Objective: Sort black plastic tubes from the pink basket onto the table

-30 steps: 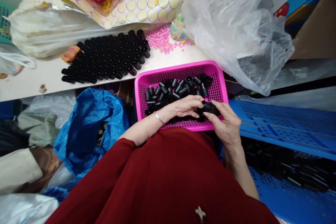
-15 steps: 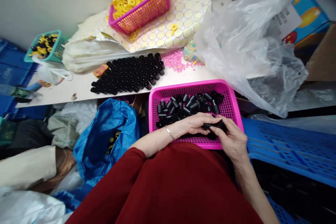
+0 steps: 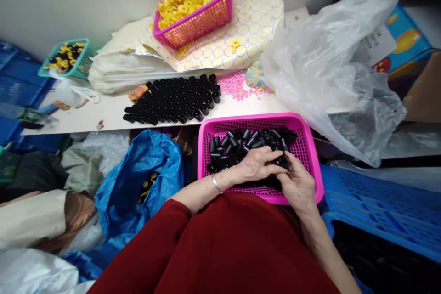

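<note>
A white table ran across the view. Black tubes stood close-packed in rows near its front edge, with an orange block just beside their back left side. A small brown scrap lay farther left, near the edge. Loose pink beads were scattered right of the tubes, near a bag of coloured beads. Behind the tubes sat a pale bundle. A small white bag lay toward the left end. On the right, a crumpled clear bag spilled over the front edge.
</note>
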A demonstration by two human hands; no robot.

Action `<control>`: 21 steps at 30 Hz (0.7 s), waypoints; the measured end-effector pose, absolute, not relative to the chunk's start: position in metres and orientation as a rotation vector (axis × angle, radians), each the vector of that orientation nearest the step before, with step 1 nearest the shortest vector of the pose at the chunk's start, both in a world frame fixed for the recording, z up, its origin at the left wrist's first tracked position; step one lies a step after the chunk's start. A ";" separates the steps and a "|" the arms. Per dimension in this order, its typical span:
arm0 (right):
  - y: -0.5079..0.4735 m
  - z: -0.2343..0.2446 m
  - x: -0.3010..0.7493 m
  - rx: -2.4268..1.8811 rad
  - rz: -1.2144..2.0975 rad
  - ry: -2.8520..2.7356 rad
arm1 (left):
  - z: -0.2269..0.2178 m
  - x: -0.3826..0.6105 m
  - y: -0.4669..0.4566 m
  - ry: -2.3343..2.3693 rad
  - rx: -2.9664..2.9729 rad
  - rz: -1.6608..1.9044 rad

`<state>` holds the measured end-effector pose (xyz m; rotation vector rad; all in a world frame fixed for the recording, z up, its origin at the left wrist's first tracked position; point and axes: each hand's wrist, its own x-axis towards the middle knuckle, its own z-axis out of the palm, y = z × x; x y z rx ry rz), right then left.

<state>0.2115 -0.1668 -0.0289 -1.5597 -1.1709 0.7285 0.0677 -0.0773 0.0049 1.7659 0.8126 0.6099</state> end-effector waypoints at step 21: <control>-0.181 -0.010 0.253 -1.867 0.309 -1.803 | 0.049 0.016 0.044 1.904 2.177 0.240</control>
